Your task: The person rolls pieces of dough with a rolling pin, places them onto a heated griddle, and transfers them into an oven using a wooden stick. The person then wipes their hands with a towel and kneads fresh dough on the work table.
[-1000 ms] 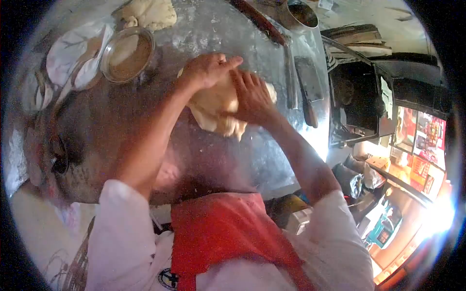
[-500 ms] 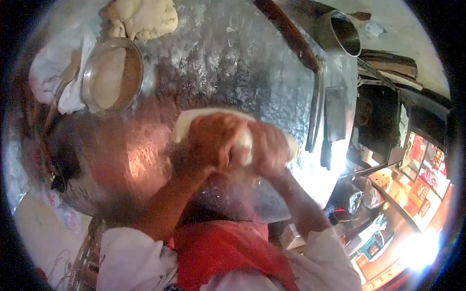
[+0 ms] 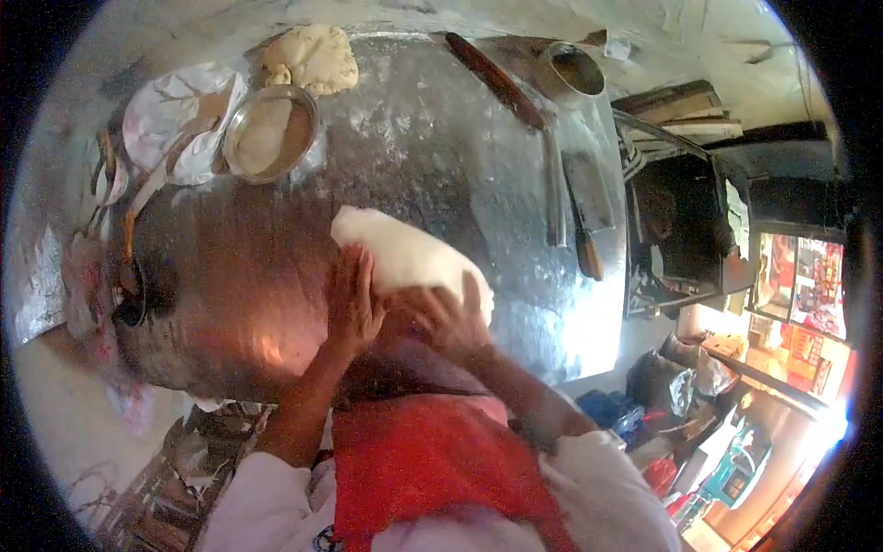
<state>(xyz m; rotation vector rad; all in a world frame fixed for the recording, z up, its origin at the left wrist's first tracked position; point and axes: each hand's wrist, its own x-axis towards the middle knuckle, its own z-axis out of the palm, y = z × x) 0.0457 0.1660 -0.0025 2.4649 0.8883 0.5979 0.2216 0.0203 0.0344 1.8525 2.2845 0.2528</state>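
A smooth, pale, elongated piece of dough (image 3: pixel 405 247) lies slantwise on the metal worktop (image 3: pixel 395 138) in front of me. My left hand (image 3: pixel 357 302) touches its near edge at the left end, fingers stretched out and pointing away from me. Against the near side further right is my right hand (image 3: pixel 452 317), its fingers spread over the dough and a little blurred. Neither hand is closed around anything.
At the back left are a lump of dough (image 3: pixel 315 61) and a metal bowl (image 3: pixel 308 147) of flour. A brown wooden rod (image 3: pixel 497 81), a metal pot (image 3: pixel 589 78) and a wide blade (image 3: pixel 587 189) lie at the right. A dark oven-like box (image 3: pixel 681 221) stands beyond.
Both hands have come off the top of the dough to its near side and opened. More of the dough shows, and the camera view has shifted.
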